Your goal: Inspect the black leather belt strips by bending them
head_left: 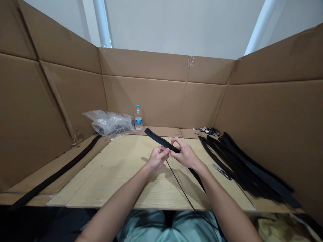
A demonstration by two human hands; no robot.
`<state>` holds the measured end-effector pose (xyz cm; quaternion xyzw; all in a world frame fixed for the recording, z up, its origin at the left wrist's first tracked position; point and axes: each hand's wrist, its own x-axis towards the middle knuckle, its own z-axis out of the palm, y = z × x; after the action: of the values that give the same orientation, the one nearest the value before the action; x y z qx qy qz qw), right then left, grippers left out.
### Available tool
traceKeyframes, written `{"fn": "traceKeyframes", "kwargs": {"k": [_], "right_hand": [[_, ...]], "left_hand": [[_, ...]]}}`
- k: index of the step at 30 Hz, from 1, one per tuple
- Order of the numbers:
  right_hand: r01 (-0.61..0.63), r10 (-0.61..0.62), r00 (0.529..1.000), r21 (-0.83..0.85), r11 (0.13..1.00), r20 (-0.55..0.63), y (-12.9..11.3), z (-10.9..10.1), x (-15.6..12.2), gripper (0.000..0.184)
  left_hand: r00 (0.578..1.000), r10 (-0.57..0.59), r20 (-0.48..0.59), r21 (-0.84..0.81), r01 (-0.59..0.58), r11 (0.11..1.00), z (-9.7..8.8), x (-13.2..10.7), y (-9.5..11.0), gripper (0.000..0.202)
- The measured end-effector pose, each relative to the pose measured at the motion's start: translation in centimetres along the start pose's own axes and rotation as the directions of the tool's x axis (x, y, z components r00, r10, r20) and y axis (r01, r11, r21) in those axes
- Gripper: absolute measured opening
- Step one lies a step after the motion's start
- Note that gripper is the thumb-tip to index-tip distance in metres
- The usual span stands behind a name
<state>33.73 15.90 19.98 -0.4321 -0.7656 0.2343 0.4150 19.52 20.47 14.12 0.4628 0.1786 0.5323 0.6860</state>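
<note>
Head view is showing two bare hands working above a pale wooden tabletop (113, 174). The right hand (184, 154) is grasping a long, flat black strip (155, 137) between thumb and fingers. The left hand (158, 157) is pinching a thin black cord (176, 178) beside the strip's near edge; whether it is also catching that edge, I cannot tell. The strip is slanting above the middle of the tabletop, its far end pointing forward and left, its other part running behind the right forearm. The cord is trailing down toward the person's lap.

On the right, a pile of long black strips (249, 164) is lying along the brown cardboard walls (143, 97), with a slim silvery tool (222, 171) resting just beside it. A single black band (63, 171) is stretching along the left side. Farther back, a crumpled clear plastic bag (111, 122) is sitting beside a blue-capped clear water bottle (138, 121), and tangled dark cables (212, 131) are lying near the back right corner.
</note>
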Motion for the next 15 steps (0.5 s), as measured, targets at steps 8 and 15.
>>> {"fn": "traceKeyframes", "kwargs": {"k": [8, 15], "right_hand": [[-0.031, 0.031, 1.000, 0.001, 1.000, 0.002, 0.12, -0.03, 0.02, 0.021], [-0.120, 0.123, 0.992, 0.102, 0.988, -0.026, 0.67, 0.43, 0.35, 0.029]], "left_hand": [[1.000, 0.016, -0.008, 0.004, -0.016, 1.000, 0.16, -0.06, -0.19, 0.050], [0.999, 0.041, -0.032, 0.034, -0.040, 0.999, 0.64, -0.22, 0.24, 0.051]]}}
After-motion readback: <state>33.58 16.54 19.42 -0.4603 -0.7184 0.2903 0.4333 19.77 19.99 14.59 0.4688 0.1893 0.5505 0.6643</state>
